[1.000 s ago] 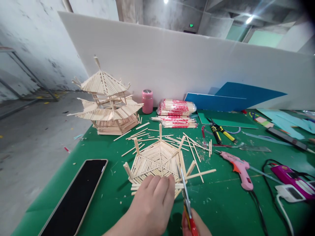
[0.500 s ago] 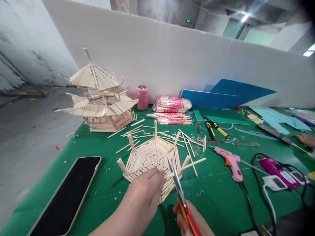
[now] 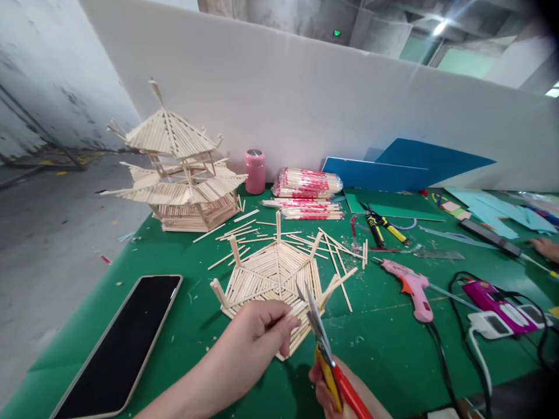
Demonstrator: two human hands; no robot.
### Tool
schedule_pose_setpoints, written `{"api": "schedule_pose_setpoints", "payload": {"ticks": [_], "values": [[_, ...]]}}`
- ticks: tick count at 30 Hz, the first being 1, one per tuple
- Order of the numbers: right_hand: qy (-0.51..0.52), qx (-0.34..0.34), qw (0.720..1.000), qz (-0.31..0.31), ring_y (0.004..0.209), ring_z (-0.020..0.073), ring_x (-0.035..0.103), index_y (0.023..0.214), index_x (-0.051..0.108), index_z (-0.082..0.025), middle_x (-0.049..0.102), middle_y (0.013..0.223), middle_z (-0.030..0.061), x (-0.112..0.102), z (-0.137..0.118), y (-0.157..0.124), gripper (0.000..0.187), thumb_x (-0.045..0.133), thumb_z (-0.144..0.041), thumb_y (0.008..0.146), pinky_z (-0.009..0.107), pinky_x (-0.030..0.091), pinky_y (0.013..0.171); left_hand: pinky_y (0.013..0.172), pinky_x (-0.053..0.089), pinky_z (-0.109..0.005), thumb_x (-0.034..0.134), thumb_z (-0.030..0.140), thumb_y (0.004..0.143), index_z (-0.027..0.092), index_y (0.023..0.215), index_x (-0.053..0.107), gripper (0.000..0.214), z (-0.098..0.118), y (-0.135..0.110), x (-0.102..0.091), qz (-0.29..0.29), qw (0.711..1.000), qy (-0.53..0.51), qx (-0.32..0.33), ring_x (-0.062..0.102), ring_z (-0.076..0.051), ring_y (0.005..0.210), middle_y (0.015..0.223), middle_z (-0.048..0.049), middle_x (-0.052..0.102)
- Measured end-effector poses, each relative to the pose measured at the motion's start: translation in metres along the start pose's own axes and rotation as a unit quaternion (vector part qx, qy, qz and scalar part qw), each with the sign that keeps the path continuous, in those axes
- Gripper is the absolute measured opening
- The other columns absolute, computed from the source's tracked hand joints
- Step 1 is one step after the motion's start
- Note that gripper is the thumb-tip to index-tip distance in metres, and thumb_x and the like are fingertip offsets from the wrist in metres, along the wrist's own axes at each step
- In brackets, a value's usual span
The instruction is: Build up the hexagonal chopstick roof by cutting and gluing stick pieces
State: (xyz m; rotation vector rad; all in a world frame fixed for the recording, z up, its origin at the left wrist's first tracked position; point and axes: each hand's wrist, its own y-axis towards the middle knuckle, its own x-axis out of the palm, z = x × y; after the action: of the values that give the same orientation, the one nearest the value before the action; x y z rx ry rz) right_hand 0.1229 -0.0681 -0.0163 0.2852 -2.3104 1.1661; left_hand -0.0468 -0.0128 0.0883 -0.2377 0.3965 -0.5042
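Observation:
A flat hexagonal piece made of wooden sticks (image 3: 273,273), with short posts standing up at its corners, lies on the green table. My left hand (image 3: 261,330) grips its near edge, fingers curled around a stick. My right hand (image 3: 334,391) holds scissors with red and yellow handles (image 3: 322,340). Their open blades reach the stick piece's near right edge, beside my left fingers.
A finished stick pagoda (image 3: 179,169) stands at the back left. A black phone (image 3: 126,343) lies near left. Loose sticks, wrapped stick bundles (image 3: 305,183), a pink jar (image 3: 255,171), pliers (image 3: 382,228), two glue guns (image 3: 410,285) and cables fill the right. Another person's hand (image 3: 545,247) shows far right.
My left hand has shifted from lying over the stick piece's near edge to gripping it. The scissors have moved left toward my fingers. The camera has swung a little.

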Motion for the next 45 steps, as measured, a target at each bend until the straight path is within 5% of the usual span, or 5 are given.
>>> {"api": "schedule_pose_setpoints", "payload": {"ticks": [19, 29, 33, 40, 45], "values": [[-0.004, -0.004, 1.000, -0.027, 0.035, 0.0018, 0.030, 0.066, 0.049, -0.017, 0.041, 0.044, -0.0081, -0.001, 0.002, -0.004, 0.041, 0.068, -0.051, 0.051, 0.014, 0.021, 0.036, 0.051, 0.034, -0.021, 0.031, 0.026, 0.086, 0.017, 0.058, 0.046, 0.033, -0.006, -0.001, 0.001, 0.019, 0.984, 0.153, 0.089, 0.043, -0.010, 0.052, 0.055, 0.0018, 0.048], [-0.023, 0.047, 0.998, -0.020, 0.044, 0.0061, 0.044, 0.062, 0.055, -0.017, 0.048, 0.047, -0.0046, 0.002, -0.012, -0.009, 0.033, 0.067, -0.047, 0.058, 0.016, 0.030, 0.042, 0.053, 0.046, -0.032, 0.031, 0.005, 0.075, 0.010, 0.095, 0.051, 0.029, -0.023, -0.007, 0.009, 0.188, 0.787, 0.453, 0.375, 0.055, -0.018, 0.056, 0.069, -0.0093, 0.063], [-0.064, 0.059, 0.995, -0.048, 0.049, 0.0095, 0.047, 0.064, 0.059, -0.018, 0.051, 0.051, -0.0030, 0.005, -0.023, -0.015, 0.026, 0.071, -0.040, 0.056, 0.021, 0.034, 0.048, 0.053, 0.045, -0.036, 0.029, 0.007, 0.078, 0.007, 0.099, 0.050, 0.030, -0.030, -0.007, 0.012, 0.217, 0.757, 0.470, 0.397, 0.054, -0.021, 0.056, 0.067, -0.0109, 0.062], [-0.015, 0.029, 0.999, -0.031, 0.041, 0.0047, 0.039, 0.064, 0.060, -0.017, 0.049, 0.046, -0.0048, 0.010, -0.014, -0.019, 0.033, 0.069, -0.048, 0.055, 0.016, 0.026, 0.042, 0.051, 0.039, -0.022, 0.030, 0.016, 0.085, 0.015, 0.070, 0.053, 0.028, -0.009, -0.010, 0.008, 0.098, 0.947, 0.244, 0.184, 0.049, -0.012, 0.054, 0.061, -0.0029, 0.055], [0.011, 0.008, 1.000, 0.010, 0.034, 0.0020, 0.032, 0.061, 0.056, -0.016, 0.043, 0.039, -0.0074, 0.010, -0.004, -0.012, 0.039, 0.066, -0.053, 0.055, 0.013, 0.020, 0.036, 0.050, 0.031, -0.021, 0.031, 0.029, 0.085, 0.018, 0.054, 0.039, 0.034, -0.002, -0.010, 0.005, 0.021, 0.995, 0.093, 0.042, 0.037, -0.010, 0.052, 0.053, 0.0033, 0.039]]}}
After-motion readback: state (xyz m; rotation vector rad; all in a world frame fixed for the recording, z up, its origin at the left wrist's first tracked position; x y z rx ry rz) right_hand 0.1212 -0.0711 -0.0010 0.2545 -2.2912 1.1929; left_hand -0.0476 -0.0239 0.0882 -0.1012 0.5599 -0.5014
